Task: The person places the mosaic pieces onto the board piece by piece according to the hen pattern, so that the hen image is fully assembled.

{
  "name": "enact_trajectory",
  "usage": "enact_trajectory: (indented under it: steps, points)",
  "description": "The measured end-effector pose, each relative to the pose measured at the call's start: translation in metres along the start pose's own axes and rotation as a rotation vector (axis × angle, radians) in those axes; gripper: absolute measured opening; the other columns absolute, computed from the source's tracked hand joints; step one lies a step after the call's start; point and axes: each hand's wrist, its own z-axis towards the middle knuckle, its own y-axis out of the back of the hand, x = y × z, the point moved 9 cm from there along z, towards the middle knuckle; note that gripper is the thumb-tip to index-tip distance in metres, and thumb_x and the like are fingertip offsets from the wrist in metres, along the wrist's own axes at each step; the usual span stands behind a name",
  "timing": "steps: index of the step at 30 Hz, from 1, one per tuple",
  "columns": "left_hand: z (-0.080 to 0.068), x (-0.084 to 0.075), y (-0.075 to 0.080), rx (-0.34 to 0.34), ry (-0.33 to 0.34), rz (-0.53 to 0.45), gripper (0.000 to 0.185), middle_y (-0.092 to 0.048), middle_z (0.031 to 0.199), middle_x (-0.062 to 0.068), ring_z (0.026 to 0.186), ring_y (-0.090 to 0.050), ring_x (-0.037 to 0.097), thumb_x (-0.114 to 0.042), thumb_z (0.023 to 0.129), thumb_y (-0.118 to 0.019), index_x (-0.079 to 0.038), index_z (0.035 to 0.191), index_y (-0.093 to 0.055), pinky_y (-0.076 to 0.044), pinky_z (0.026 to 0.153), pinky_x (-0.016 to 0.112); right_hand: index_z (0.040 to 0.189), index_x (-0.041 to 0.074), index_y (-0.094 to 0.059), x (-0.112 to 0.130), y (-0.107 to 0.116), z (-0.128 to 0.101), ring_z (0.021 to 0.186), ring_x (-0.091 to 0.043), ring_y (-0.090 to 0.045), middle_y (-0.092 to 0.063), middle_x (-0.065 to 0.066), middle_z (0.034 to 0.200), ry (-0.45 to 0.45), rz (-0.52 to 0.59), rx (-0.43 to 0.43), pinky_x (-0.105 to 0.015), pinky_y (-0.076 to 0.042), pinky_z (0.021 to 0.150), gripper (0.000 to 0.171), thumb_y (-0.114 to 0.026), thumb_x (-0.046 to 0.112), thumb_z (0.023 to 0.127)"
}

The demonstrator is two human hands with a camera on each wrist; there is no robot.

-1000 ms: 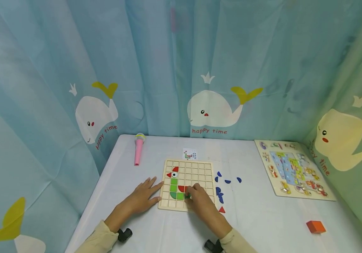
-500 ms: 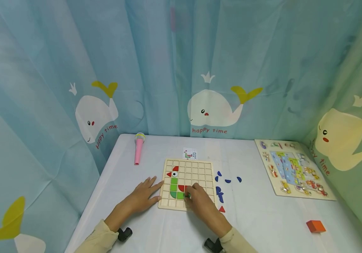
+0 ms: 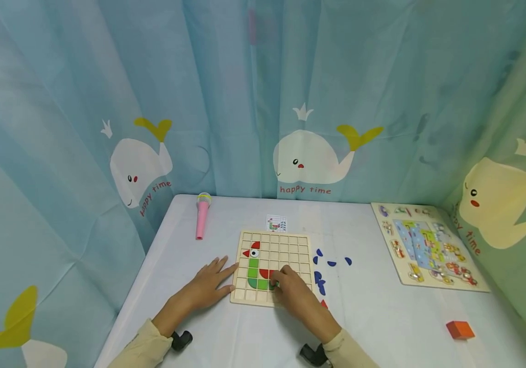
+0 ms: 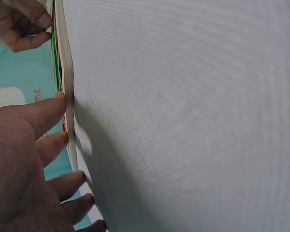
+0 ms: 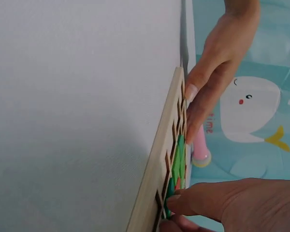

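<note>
Currently, left hand lies flat, fingers straight, against square wooden grid board; right hand pinches green tile on that board.

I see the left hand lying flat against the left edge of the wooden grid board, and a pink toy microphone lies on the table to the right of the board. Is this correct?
Not quite. The pink toy microphone lies to the left of the wooden grid board, toward the far left corner of the table, as the head view shows. The rest holds: the left hand lies flat against the board's left edge.
</note>
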Motion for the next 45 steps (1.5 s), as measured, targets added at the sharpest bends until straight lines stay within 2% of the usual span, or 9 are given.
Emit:
enact_trajectory:
  steps: [4,11,15,20,26,32,40,45]
  points:
    - [0.000,-0.001,0.001,-0.001,-0.003,-0.001,0.061,-0.032,0.171,0.016,0.160,-0.024,0.043,-0.042,0.107,-0.061,-0.023,0.163,-0.044,-0.023,0.126,0.065,0.093,0.004,-0.071,0.001,0.000,0.000,0.085,-0.016,-0.054,-0.058,-0.006,0.094,0.016,0.019,0.002,-0.032,-0.054,0.073,0.021,-0.077,-0.013,0.083]
    - [0.000,-0.001,0.001,0.000,0.000,0.004,0.061,-0.032,0.172,0.015,0.160,-0.024,0.043,-0.043,0.107,-0.061,-0.024,0.163,-0.043,-0.024,0.126,0.064,0.094,0.006,-0.073,0.003,0.001,-0.002,0.087,-0.015,-0.055,-0.058,-0.005,0.096,0.061,-0.031,-0.019,-0.032,-0.056,0.075,0.020,-0.080,-0.010,0.085]
    - [0.000,0.000,0.000,0.000,0.004,-0.003,0.061,-0.032,0.171,0.015,0.160,-0.024,0.043,-0.042,0.107,-0.061,-0.024,0.163,-0.044,-0.024,0.126,0.064,0.098,0.007,-0.075,-0.002,0.010,-0.006,0.087,-0.014,-0.055,-0.058,-0.004,0.099,0.042,-0.026,-0.022,-0.031,-0.056,0.075,0.018,-0.082,-0.005,0.087]
    - [0.000,0.002,-0.002,-0.002,0.005,0.001,0.061,-0.033,0.171,0.015,0.160,-0.024,0.043,-0.043,0.107,-0.061,-0.025,0.162,-0.045,-0.024,0.126,0.064,0.100,0.007,-0.073,-0.023,0.031,-0.020,0.085,-0.013,-0.055,-0.060,-0.002,0.096,-0.040,-0.022,-0.005,-0.033,-0.055,0.077,0.022,-0.084,-0.004,0.084]
    - [0.000,0.001,-0.002,-0.006,0.000,-0.010,0.061,-0.033,0.171,0.016,0.160,-0.024,0.044,-0.042,0.107,-0.061,-0.023,0.162,-0.045,-0.024,0.126,0.064,0.103,0.008,-0.069,-0.057,0.050,-0.048,0.085,-0.015,-0.054,-0.060,-0.003,0.097,-0.197,-0.037,0.106,-0.038,-0.053,0.077,0.026,-0.085,0.001,0.084]
    - [-0.002,-0.003,0.002,-0.007,-0.004,-0.016,0.061,-0.033,0.171,0.017,0.159,-0.025,0.044,-0.041,0.107,-0.062,-0.021,0.162,-0.046,-0.024,0.126,0.065,0.100,0.009,-0.070,-0.089,0.050,-0.066,0.082,-0.017,-0.055,-0.059,-0.004,0.094,-0.325,-0.011,0.154,-0.039,-0.054,0.077,0.024,-0.084,-0.002,0.084]
    - [-0.002,-0.003,0.002,-0.006,-0.008,-0.014,0.061,-0.033,0.171,0.017,0.159,-0.024,0.044,-0.040,0.107,-0.061,-0.022,0.162,-0.045,-0.024,0.126,0.065,0.095,0.010,-0.068,-0.104,0.045,-0.073,0.081,-0.015,-0.053,-0.057,-0.002,0.088,-0.373,0.103,0.154,-0.035,-0.050,0.074,0.020,-0.084,0.002,0.086]
    - [-0.002,-0.003,0.001,-0.007,-0.005,-0.023,0.060,-0.033,0.171,0.017,0.159,-0.024,0.045,-0.039,0.107,-0.062,-0.021,0.162,-0.045,-0.023,0.126,0.065,0.095,0.009,-0.068,-0.104,0.046,-0.075,0.081,-0.015,-0.052,-0.057,-0.001,0.087,-0.378,0.107,0.146,-0.033,-0.049,0.073,0.018,-0.083,0.002,0.087]
